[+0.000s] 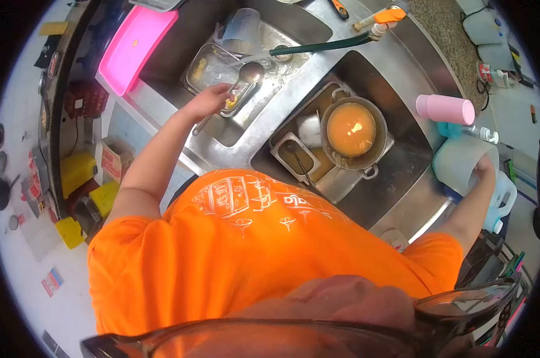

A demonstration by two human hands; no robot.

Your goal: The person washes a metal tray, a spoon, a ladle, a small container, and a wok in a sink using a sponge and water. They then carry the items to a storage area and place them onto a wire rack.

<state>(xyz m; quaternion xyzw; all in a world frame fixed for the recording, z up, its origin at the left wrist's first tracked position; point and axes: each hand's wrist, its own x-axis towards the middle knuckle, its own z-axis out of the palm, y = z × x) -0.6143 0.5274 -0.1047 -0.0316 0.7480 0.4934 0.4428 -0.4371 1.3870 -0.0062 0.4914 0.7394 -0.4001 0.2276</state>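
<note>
My left hand (210, 102) is closed around the handle of a metal ladle (251, 73), holding it over the left sink basin (225, 136). Below the ladle lies a rectangular metal pan (196, 70) with yellow food bits in it. A green hose (321, 48) points its end toward the ladle, and what looks like water streams from it. On the right, my right hand (483, 172) reaches into the mouth of a whitish translucent container (455, 164). Its fingers are partly hidden there, and whether they grip anything does not show.
The right basin (401, 158) holds a round pot (352, 128) of orange-brown liquid and a small metal pan (295, 156) with a utensil. A clear pitcher (241, 28), pink tray (136, 45), pink cup (446, 109), orange-handled tap (392, 15) and blue jug (501, 200) stand around.
</note>
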